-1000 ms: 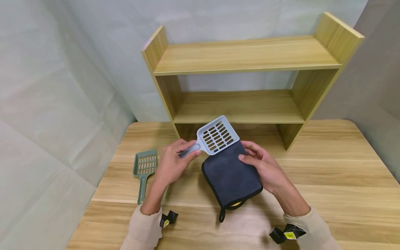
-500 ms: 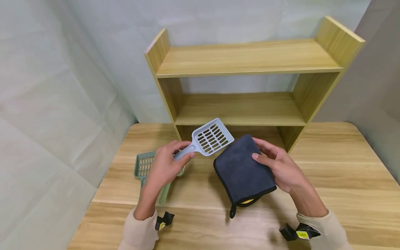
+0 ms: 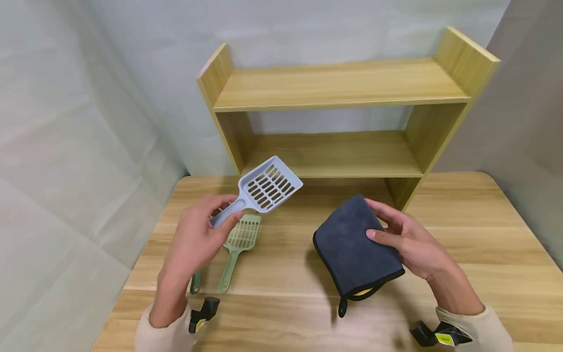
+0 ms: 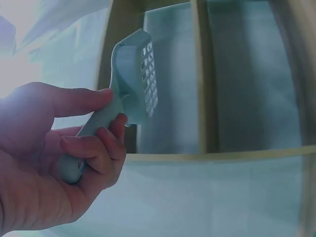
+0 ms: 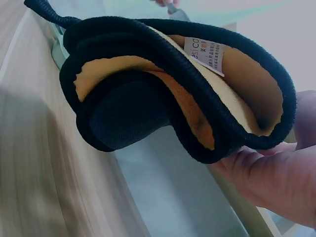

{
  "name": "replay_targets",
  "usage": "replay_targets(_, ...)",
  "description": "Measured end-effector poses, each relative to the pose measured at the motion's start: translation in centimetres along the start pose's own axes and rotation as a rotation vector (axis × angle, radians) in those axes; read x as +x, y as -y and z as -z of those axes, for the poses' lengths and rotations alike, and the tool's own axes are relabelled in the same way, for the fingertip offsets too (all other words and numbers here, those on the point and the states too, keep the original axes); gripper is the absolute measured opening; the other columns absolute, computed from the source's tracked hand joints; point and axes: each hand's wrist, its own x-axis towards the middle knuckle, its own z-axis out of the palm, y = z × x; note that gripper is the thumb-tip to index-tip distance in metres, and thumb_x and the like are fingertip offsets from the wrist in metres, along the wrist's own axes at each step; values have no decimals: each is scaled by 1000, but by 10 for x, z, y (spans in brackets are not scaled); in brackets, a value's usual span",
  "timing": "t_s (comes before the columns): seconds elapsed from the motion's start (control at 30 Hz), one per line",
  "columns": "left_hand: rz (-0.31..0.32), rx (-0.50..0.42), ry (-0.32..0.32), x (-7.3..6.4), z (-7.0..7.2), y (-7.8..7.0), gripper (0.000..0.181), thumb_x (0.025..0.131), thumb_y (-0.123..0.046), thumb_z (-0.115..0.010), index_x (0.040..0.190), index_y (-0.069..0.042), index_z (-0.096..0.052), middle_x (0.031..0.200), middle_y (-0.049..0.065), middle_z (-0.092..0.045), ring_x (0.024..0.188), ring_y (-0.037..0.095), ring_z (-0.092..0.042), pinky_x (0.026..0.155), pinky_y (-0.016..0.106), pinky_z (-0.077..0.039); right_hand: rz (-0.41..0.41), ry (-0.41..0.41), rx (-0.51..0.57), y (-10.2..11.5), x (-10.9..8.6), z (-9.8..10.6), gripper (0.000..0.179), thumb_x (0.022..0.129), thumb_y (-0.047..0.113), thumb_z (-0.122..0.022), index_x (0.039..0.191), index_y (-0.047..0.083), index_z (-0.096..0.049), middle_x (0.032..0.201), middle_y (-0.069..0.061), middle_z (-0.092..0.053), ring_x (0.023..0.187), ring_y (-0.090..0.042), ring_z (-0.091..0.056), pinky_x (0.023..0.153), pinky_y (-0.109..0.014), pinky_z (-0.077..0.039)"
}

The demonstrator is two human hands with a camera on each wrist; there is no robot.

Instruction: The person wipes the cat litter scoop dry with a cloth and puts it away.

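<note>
My left hand (image 3: 195,237) grips the handle of a light blue slotted litter scoop (image 3: 270,185), held above the table with its head toward the shelf. In the left wrist view the fingers curl round the scoop's handle (image 4: 101,116). On the right, my right hand (image 3: 406,239) pinches a folded dark grey cloth (image 3: 356,244) by its right side, thumb on top. The right wrist view shows the cloth's folds (image 5: 133,108), with black edging, a yellow inner side and a white label (image 5: 205,54). A hanging loop (image 3: 342,307) dangles from its near corner.
Under my left hand, a light green slotted scoop (image 3: 237,244) lies on the wooden table (image 3: 290,318). Beside it shows the handle of a darker green scoop (image 3: 195,282), mostly hidden by the hand. A wooden two-tier shelf (image 3: 343,88) stands at the back.
My left hand has carried the blue scoop left, away from the cloth it overlapped. My right hand has moved right with the cloth. The light green scoop has come into view.
</note>
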Motion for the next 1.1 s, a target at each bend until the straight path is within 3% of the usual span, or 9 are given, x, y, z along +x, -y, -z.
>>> replay_targets(0.1,-37,7,-17,0,-1,2,26,97,-11,-80,123,-7,-78,101,9,-76,87,21,-67,71,27,-47,43,-27,-1,-10,-13,2,69,109,-7,-51,170,17,-29,147,-1,-64,108,-28,-79,84,-44,-65)
replay_targets(0.3,-38,14,-73,-6,14,3,27,95,-9,-82,121,-6,-78,102,9,-77,85,18,-65,63,21,-45,51,-35,7,-11,-13,4,66,109,-7,-50,168,18,-33,145,0,-65,107,-26,-79,83,-42,-66)
replay_targets(0.63,-94,12,-151,-7,35,-7,30,92,-6,-84,121,-7,-78,97,9,-75,79,-5,-54,56,14,-41,27,-56,-2,-11,-13,7,63,110,-4,-51,167,20,-36,145,3,-63,105,-24,-79,82,-39,-66)
replay_targets(0.77,-111,28,-181,-4,48,-16,30,92,-6,-84,121,-8,-79,97,10,-76,79,-11,-53,57,12,-41,20,-63,-20,-14,-11,6,63,110,-3,-52,167,20,-35,147,4,-61,105,-23,-79,83,-39,-66)
replay_targets(1.1,-49,73,-184,20,79,-38,30,97,-19,-81,125,-12,-80,103,11,-78,79,-17,-56,68,7,-41,-6,-81,-64,-13,-6,7,66,109,0,-56,169,19,-34,148,4,-61,105,-24,-78,83,-41,-66)
